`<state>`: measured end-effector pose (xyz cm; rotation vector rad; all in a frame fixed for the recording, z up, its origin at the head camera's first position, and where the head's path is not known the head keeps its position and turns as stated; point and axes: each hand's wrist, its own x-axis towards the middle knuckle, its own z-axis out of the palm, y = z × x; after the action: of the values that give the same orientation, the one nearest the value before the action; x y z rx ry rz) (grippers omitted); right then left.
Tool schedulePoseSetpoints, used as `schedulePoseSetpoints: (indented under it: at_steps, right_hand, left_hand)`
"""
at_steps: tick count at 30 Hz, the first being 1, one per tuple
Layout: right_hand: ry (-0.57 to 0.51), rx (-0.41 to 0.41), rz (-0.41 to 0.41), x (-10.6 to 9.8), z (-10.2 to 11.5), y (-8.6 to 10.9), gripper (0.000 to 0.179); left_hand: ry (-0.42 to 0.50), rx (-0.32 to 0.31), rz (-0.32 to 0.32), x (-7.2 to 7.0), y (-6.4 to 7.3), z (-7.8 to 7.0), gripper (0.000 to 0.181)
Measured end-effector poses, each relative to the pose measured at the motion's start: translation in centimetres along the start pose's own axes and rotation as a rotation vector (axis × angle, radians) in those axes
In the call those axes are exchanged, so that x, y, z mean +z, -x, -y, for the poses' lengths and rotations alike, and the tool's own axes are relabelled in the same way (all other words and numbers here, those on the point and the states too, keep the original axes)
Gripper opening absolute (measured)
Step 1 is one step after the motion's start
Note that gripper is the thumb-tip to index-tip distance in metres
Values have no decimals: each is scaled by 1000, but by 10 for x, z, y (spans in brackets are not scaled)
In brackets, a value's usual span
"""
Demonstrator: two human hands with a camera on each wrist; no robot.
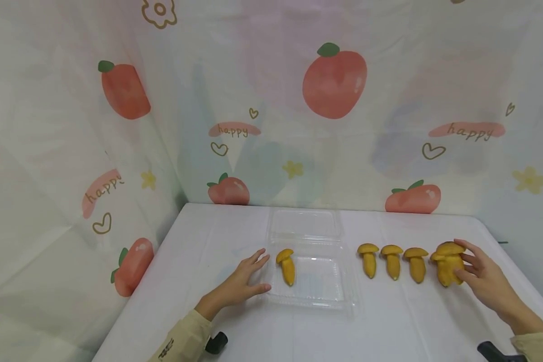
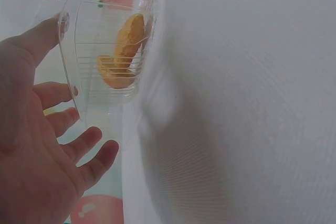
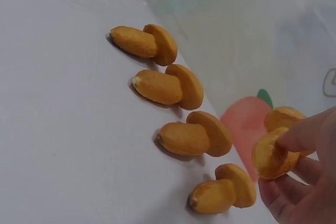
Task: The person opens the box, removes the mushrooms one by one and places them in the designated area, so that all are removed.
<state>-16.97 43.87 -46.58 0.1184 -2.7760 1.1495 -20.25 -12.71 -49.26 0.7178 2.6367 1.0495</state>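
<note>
My right hand [image 1: 488,281] pinches a yellow mushroom [image 3: 273,156] between thumb and fingers, lifted off the table. In the head view it overlaps the end mushroom [image 1: 444,275] of a row. Several matching mushrooms lie in that row, among them one nearest the box [image 1: 369,264], caps toward the back. A clear plastic clamshell box [image 1: 308,304] sits with its lid [image 1: 305,223] folded back. Inside the box, at its left, lies one mushroom [image 1: 288,270]. My left hand [image 1: 240,284] has its fingers spread at the box's left side, touching the rim [image 2: 65,72].
The white-covered table [image 1: 380,327] meets a printed cloth backdrop [image 1: 271,75] at its back edge, and another cloth wall [image 1: 45,176] stands at the left. Black straps or mounts [image 1: 217,343] show at the wrists.
</note>
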Motion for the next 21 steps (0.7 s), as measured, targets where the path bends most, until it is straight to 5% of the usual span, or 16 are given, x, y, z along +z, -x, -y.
schedulePoseSetpoints:
  at_steps: [21]
  right_hand:
    - [49,142,-85,-16,-26,-3,72]
  left_hand:
    - [-1,7,-2,0,1,1,77]
